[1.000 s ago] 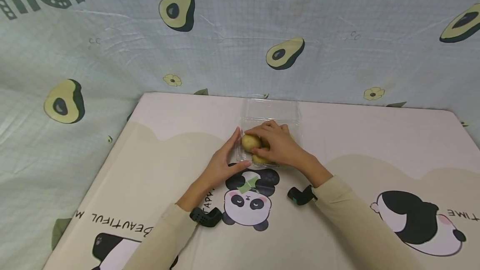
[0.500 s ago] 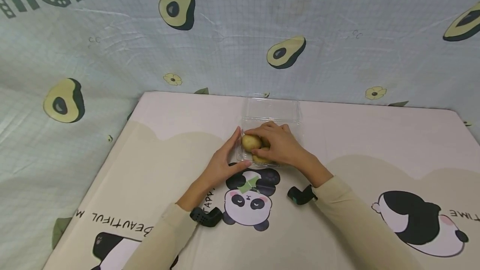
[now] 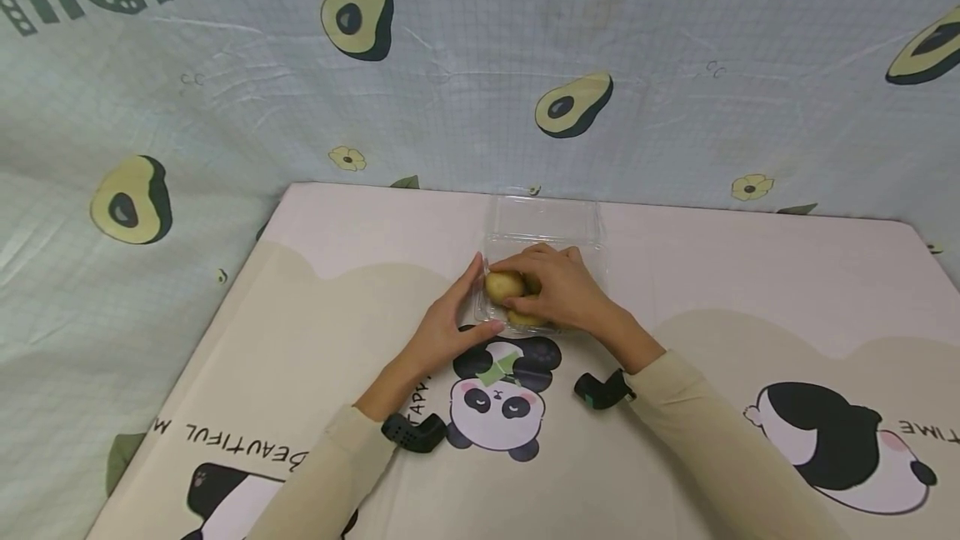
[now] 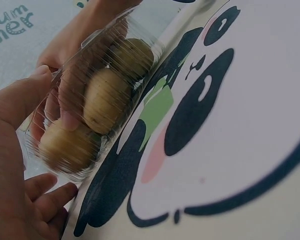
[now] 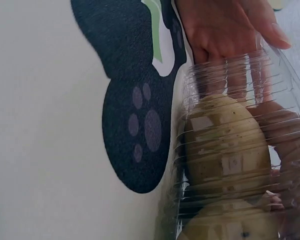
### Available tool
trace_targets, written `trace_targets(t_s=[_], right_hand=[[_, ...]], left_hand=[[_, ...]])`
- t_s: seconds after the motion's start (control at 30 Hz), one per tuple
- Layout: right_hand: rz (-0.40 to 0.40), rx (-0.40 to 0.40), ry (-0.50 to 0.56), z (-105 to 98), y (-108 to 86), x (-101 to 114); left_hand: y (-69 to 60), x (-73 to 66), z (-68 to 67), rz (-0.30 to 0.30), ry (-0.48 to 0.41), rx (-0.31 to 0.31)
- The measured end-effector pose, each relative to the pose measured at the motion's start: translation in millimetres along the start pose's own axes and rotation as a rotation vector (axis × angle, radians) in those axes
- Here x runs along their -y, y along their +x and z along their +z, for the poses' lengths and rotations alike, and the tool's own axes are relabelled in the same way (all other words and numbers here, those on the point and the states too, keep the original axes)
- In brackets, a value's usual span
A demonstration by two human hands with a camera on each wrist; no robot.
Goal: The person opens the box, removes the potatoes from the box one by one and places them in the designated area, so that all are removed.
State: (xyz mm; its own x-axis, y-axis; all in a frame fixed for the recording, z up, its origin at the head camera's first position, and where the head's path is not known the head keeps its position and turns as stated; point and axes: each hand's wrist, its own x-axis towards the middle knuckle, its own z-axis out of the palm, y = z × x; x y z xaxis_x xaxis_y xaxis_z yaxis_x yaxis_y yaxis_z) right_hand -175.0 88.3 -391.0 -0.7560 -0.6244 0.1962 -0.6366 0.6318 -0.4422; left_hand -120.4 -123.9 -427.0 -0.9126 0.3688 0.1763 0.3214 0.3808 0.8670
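A clear plastic box (image 3: 478,307) with ridged sides stands on the table, its lid (image 3: 543,215) folded back. Several potatoes lie inside, one at the left (image 3: 504,287) and one at the near side (image 3: 525,319). My right hand (image 3: 562,290) reaches into the box from above, thumb and fingers curled round the left potato (image 4: 67,145). Along the box's left side, my left hand (image 3: 442,327) is spread, its thumb near the front corner and its fingers against the left wall. Through the ridged plastic, the right wrist view shows potatoes (image 5: 227,145) and the left hand (image 5: 220,30) at the box's end.
The table cover (image 3: 360,315) is pale with printed pandas, one (image 3: 495,415) directly in front of the box. Behind the table hangs a light cloth (image 3: 450,40) printed with avocados. Black devices are strapped at the left wrist (image 3: 414,433) and right wrist (image 3: 602,391).
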Motion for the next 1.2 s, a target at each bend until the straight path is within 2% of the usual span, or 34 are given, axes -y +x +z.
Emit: trace_targets(t_s=[0.13, 0.37, 0.63, 0.83, 1.2], right_hand=[[-0.008, 0.000, -0.017, -0.4, 0.8, 2.0], [-0.040, 0.007, -0.109, -1.2, 2.3, 5.1], [-0.060, -0.013, -0.129, -3.7, 0.4, 6.1], [-0.081, -0.085, -0.054, -7.3, -2.9, 5.0], [-0.158, -0.171, 0.189, -28.1, -6.2, 4.2]], left_hand=[[0.4, -0.1, -0.1, -0.003, 0.001, 0.001], [0.7, 0.5, 0.2, 0.002, 0.009, 0.000], [1.2, -0.2, 1.3, 0.007, -0.005, 0.003], [1.6, 0.9, 2.1, -0.004, 0.011, 0.004], [1.6, 1.2, 0.7, -0.018, 0.020, 0.002]])
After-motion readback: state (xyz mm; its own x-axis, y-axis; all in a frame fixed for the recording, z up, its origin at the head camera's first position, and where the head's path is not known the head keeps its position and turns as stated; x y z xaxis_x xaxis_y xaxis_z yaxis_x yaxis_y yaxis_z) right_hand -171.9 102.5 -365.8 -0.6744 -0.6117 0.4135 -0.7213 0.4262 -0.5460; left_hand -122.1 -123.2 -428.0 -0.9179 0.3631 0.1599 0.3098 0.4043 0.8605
